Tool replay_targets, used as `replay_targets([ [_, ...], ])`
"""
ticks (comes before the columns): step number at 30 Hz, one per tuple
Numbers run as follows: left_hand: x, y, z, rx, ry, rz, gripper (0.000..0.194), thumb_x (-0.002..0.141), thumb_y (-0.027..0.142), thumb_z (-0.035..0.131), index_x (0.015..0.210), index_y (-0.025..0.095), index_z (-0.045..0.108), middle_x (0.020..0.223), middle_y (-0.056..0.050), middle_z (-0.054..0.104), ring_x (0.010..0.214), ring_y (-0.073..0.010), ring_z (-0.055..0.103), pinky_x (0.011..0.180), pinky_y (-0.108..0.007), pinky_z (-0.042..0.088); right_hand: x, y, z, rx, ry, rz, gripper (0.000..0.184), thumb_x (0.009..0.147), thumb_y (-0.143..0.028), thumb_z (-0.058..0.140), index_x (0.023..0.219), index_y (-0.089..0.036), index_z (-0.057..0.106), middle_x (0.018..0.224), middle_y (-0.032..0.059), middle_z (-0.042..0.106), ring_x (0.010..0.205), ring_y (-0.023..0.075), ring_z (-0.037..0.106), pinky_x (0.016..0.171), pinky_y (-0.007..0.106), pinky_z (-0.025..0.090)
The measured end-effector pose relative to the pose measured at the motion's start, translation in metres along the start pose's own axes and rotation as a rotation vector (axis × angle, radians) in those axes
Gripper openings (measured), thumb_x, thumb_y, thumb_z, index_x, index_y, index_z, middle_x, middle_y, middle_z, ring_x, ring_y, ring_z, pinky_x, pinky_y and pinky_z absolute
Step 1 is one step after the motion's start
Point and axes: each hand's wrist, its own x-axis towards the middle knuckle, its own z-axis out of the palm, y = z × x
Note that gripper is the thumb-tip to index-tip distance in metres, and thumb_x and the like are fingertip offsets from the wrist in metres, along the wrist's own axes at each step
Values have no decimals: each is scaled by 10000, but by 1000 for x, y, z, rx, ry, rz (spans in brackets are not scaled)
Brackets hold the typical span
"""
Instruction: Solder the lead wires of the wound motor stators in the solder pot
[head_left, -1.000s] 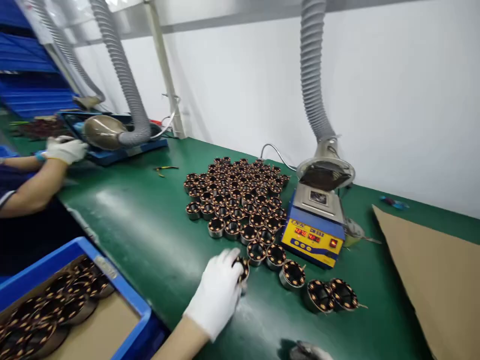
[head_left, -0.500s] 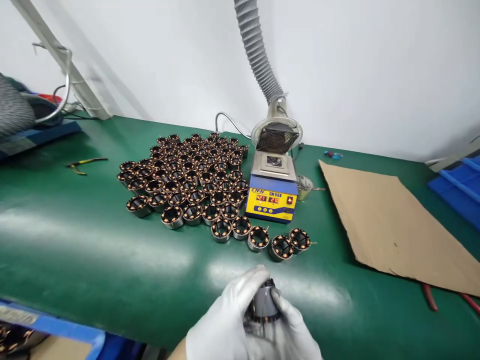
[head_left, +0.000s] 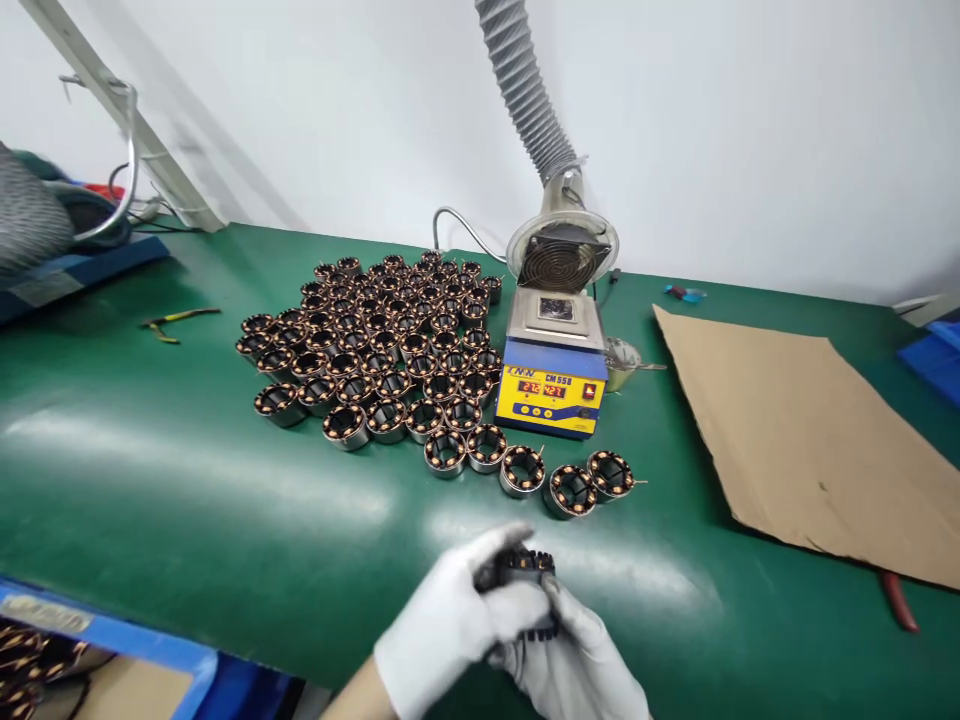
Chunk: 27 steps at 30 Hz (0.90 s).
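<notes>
Both my hands wear white gloves and meet at the near edge of the green table [head_left: 187, 500]. My left hand [head_left: 450, 625] and my right hand [head_left: 577, 665] are closed together around one round stator [head_left: 525, 572] with copper windings, held just above the table. A large cluster of like stators [head_left: 375, 350] stands further back on the left. A short row of them [head_left: 570, 490] trails to the right of it, in front of the blue and yellow solder pot [head_left: 553, 375].
A grey fume hose with a round fan hood [head_left: 562, 250] hangs over the solder pot. A cardboard sheet [head_left: 795, 430] lies at the right. A blue bin [head_left: 112, 640] with more stators sits at the lower left. Yellow-handled pliers [head_left: 176, 320] lie at the far left.
My left hand lifted a stator from the row and brought it near; my right hand joined it. The view swung right, and the other person's arm left the frame.
</notes>
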Motion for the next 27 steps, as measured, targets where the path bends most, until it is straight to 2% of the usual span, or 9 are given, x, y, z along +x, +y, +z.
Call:
replay_targets([
  [3,0,-2,12,4,68,151,202,706,233,569,845,206,712,917,-36,702,884,-228,629,858,-324,482,1,2,0,28,23,-33,212,749,-332,735,921,-224,672,866,5,705,785,151,649,702,276,496],
  [5,6,0,15,-198,121,72,164,737,281,588,816,192,703,755,-24,699,724,-199,640,732,-292,516,1,2,-1,-7,19,-7,237,765,-356,715,947,-211,671,876,31,706,781,160,652,658,258,488],
  [8,12,1,6,-470,323,-7,301,736,423,659,898,169,661,644,-4,657,644,-177,623,653,-260,514,1,-1,-1,-5,-43,37,329,757,-423,696,972,-175,676,910,76,706,742,175,662,589,233,481],
  [10,10,-2,-2,-435,382,22,392,724,444,673,985,154,641,756,-35,683,750,-200,631,724,-276,511,2,-2,-1,47,-71,73,364,751,-478,674,978,-193,680,900,67,713,710,176,669,558,231,483],
  [14,-8,-10,-6,44,-40,119,719,554,171,762,1238,190,542,1232,-90,576,1101,-307,527,981,-384,402,5,-6,-2,108,6,101,400,720,-562,654,981,-260,685,918,32,724,841,219,668,691,331,522],
  [18,-13,-2,4,53,-175,102,558,494,48,748,1013,233,657,985,9,656,933,-263,594,838,-281,472,4,-9,-1,93,-10,155,422,714,-568,651,995,-256,698,875,34,731,850,234,662,730,371,521],
  [22,0,12,12,-205,78,4,108,588,225,702,684,179,692,731,-13,681,729,-226,624,661,-252,495,1,-7,0,48,-65,172,428,752,-559,616,921,-179,719,852,46,735,733,173,680,678,276,516],
  [25,11,10,9,-299,288,44,141,624,261,645,523,162,638,561,-22,633,559,-176,577,544,-233,459,0,-6,0,38,-129,173,462,779,-548,586,933,-132,713,812,61,724,648,144,670,629,241,507],
  [27,14,5,5,-389,378,95,171,655,319,665,583,164,654,570,-19,638,584,-172,588,587,-233,471,0,-6,0,40,-147,162,458,790,-533,578,1019,-152,690,806,58,717,621,141,664,620,247,507],
])
